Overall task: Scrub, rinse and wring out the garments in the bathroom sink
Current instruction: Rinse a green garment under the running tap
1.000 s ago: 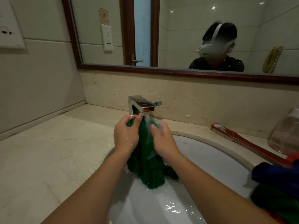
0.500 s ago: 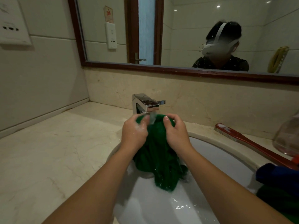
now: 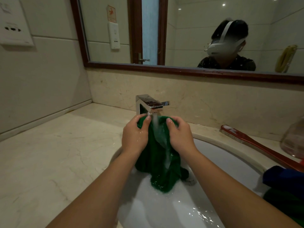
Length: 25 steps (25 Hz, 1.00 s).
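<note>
- Both hands have spread apart; the stream from the tap now falls between them.
- Grip: left hand and right hand each clutch the green garment at its top edge, fingers curled.

Both hands gripping green garment under faucet

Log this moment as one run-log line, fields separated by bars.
step: rinse | left hand: grips green garment | right hand: grips green garment | tap: water running onto garment | sink: garment hangs into it
</note>
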Available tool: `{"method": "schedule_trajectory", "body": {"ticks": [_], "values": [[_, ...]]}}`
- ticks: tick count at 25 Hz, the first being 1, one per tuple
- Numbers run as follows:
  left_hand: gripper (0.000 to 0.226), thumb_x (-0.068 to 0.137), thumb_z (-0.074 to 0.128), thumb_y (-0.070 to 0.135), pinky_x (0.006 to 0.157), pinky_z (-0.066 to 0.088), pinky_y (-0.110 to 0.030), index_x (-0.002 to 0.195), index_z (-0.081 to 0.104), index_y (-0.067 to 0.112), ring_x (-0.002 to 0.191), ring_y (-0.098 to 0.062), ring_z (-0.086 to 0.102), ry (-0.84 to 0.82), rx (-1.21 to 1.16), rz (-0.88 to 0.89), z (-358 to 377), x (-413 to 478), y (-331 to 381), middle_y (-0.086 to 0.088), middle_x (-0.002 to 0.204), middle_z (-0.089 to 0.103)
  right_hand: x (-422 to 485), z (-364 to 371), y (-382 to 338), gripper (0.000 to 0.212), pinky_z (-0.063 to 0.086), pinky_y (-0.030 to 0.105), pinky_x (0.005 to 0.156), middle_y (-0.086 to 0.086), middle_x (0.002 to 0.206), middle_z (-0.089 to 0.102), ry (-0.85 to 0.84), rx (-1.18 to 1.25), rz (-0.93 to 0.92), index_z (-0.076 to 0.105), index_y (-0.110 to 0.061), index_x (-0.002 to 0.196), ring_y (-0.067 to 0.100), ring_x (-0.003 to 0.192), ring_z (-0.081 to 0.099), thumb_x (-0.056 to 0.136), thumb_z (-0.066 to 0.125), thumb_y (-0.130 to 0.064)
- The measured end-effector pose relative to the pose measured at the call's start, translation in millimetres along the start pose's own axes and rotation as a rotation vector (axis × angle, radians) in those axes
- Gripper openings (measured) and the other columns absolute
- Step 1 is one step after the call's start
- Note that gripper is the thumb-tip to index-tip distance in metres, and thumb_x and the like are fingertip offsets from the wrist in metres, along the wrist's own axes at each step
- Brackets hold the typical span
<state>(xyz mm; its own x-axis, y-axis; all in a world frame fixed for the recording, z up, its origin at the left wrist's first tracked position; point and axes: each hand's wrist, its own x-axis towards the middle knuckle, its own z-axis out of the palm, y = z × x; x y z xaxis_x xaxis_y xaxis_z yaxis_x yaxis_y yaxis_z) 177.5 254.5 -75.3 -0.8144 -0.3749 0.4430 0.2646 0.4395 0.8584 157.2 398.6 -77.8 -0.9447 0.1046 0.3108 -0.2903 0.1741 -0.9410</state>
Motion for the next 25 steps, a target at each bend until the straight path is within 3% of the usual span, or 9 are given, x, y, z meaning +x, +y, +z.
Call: {"method": "schedule_trajectory", "body": {"ticks": [5, 8, 11, 15, 19, 23, 25], "values": [[0.032, 0.095, 0.062, 0.050, 0.088, 0.057, -0.036, 0.119, 0.068, 0.028, 0.096, -0.011, 0.066, -0.187, -0.107, -0.093, 9.1, -1.5, -3.8, 0.007, 0.107, 0.071, 2.7, -8.7, -4.1, 0.018, 0.056, 0.037, 0.093, -0.009, 0.106, 0.068, 0.139, 0.013, -0.058, 0.065, -0.022, 0.118, 0.008, 0.101, 0.064, 0.105, 0.056, -0.032], [0.043, 0.097, 0.058, 0.053, 0.095, 0.055, -0.042, 0.132, 0.061, 0.028, 0.105, -0.015, 0.064, -0.262, -0.142, -0.143, 14.4, -4.5, -0.7, 0.009, 0.111, 0.066, 4.5, -13.2, -2.9, 0.019, 0.056, 0.038, 0.094, -0.009, 0.108, 0.066, 0.180, 0.016, -0.059, 0.063, -0.023, 0.119, 0.008, 0.103, 0.063, 0.105, 0.056, -0.034], [0.034, 0.101, 0.053, 0.047, 0.093, 0.056, -0.040, 0.123, 0.065, 0.024, 0.105, -0.017, 0.065, -0.149, -0.181, -0.147, 12.9, 1.9, -2.1, 0.005, 0.110, 0.069, 3.9, -8.1, -1.8, 0.017, 0.057, 0.040, 0.093, -0.009, 0.107, 0.067, 0.118, 0.002, -0.044, 0.064, -0.024, 0.116, 0.009, 0.101, 0.065, 0.104, 0.058, -0.034], [0.029, 0.102, 0.055, 0.043, 0.078, 0.051, -0.013, 0.116, 0.069, 0.021, 0.100, -0.004, 0.065, 0.007, -0.226, -0.077, 4.0, 2.5, 0.4, 0.013, 0.102, 0.068, -0.3, 2.2, 3.1, 0.020, 0.057, 0.044, 0.093, -0.011, 0.108, 0.067, -0.001, -0.104, -0.012, 0.066, -0.026, 0.116, 0.009, 0.102, 0.064, 0.104, 0.056, -0.038], [0.022, 0.102, 0.056, 0.038, 0.084, 0.050, -0.012, 0.117, 0.069, 0.027, 0.103, 0.003, 0.062, 0.112, -0.266, -0.018, 1.0, 1.8, 5.4, 0.019, 0.106, 0.067, -3.3, 9.5, 5.6, 0.025, 0.055, 0.041, 0.094, -0.013, 0.107, 0.070, -0.036, -0.151, -0.061, 0.070, -0.026, 0.119, 0.007, 0.102, 0.064, 0.104, 0.055, -0.040], [0.023, 0.102, 0.056, 0.037, 0.087, 0.050, -0.016, 0.117, 0.069, 0.026, 0.104, -0.004, 0.062, 0.211, -0.253, -0.008, -2.4, 4.3, 2.0, 0.012, 0.111, 0.068, -10.6, 20.3, 6.4, 0.021, 0.055, 0.038, 0.089, -0.007, 0.102, 0.071, -0.101, -0.094, -0.073, 0.070, -0.025, 0.110, 0.010, 0.097, 0.066, 0.106, 0.053, -0.035], [0.024, 0.102, 0.056, 0.038, 0.088, 0.050, -0.019, 0.117, 0.069, 0.024, 0.105, -0.007, 0.062, 0.179, -0.215, -0.030, -2.1, 5.6, 0.1, 0.011, 0.110, 0.067, -11.8, 21.1, 6.6, 0.019, 0.057, 0.038, 0.087, -0.007, 0.098, 0.071, -0.098, -0.047, -0.045, 0.069, -0.025, 0.106, 0.011, 0.094, 0.067, 0.107, 0.051, -0.032]]}}
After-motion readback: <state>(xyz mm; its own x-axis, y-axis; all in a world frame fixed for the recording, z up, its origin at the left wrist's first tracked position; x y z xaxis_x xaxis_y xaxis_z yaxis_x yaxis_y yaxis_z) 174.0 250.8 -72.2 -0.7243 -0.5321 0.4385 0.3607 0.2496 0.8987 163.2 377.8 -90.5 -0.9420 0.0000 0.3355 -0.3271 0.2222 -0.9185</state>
